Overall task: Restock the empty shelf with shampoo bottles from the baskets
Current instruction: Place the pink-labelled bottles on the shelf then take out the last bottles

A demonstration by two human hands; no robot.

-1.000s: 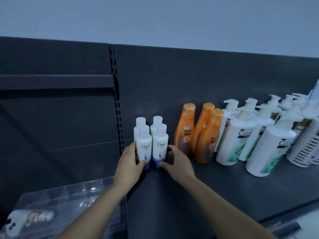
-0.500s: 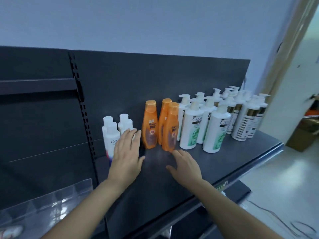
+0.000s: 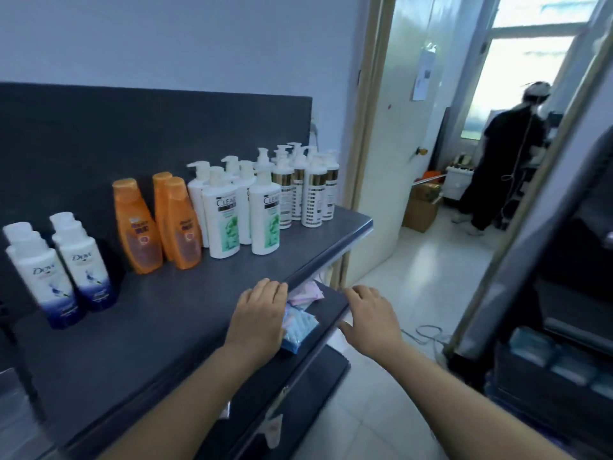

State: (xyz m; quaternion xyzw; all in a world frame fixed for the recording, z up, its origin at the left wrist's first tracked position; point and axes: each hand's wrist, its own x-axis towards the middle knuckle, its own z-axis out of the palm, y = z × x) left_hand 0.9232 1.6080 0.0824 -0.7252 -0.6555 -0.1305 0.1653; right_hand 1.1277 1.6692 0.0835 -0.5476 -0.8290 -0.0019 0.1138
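On the dark shelf [image 3: 166,327] stand several white and blue Dove bottles [image 3: 83,260] at the left. To their right are three orange bottles [image 3: 179,224], then several white Clear pump bottles [image 3: 225,220] and several white and gold pump bottles [image 3: 311,197] near the shelf's right end. My left hand [image 3: 258,317] hovers over the shelf's front edge, fingers apart, holding nothing. My right hand [image 3: 374,320] is off the shelf to the right, over the lower shelf's corner, also empty with fingers spread. No basket is in view.
A lower shelf [image 3: 331,303] holds blue and pink packets [image 3: 298,327]. A doorway [image 3: 431,161] opens at the right, with cardboard boxes [image 3: 421,207] and a person in black [image 3: 504,154] beyond. A dark rack [image 3: 564,293] stands at the far right. White floor tiles lie below.
Both hands have let go of the Dove bottles and drawn back to the shelf's front edge. My view has swung right, bringing the doorway and the room beyond into sight.
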